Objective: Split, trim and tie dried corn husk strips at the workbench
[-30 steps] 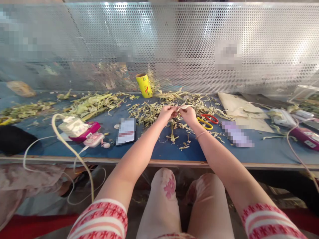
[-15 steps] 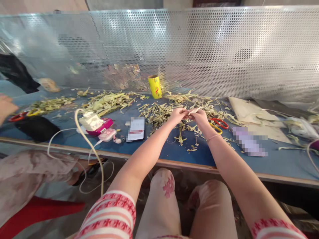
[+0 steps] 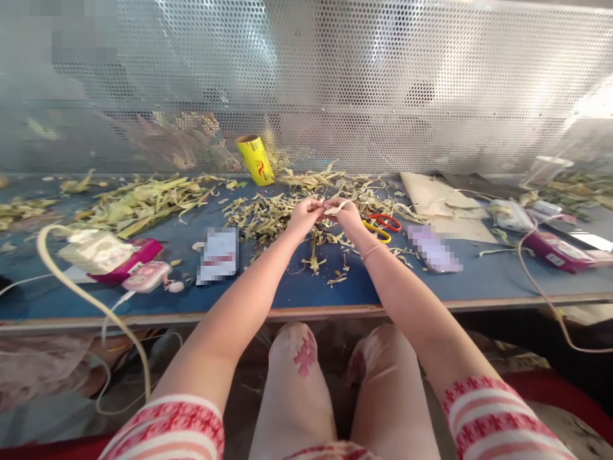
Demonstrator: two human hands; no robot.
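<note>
My left hand and my right hand meet fingertip to fingertip over a heap of dry, pale green plant strips on the blue table. Between the fingers of my right hand shows a pale, flat strip. My left fingers are pinched against its near end; whether they grip the same strip is too small to make out. Just right of my right hand lie scissors with one red and one yellow handle, their blades hidden under the strips and my hand.
A yellow tube stands tilted by the perforated metal screen. Phones lie left and right of my arms. A power strip with a thick cable is at left; a magenta box and cardboard at right.
The view has turned to the right, so things on the table appear further left. My hands stay together over the heap, still pinching. The other person's hand at far left is out of view.
</note>
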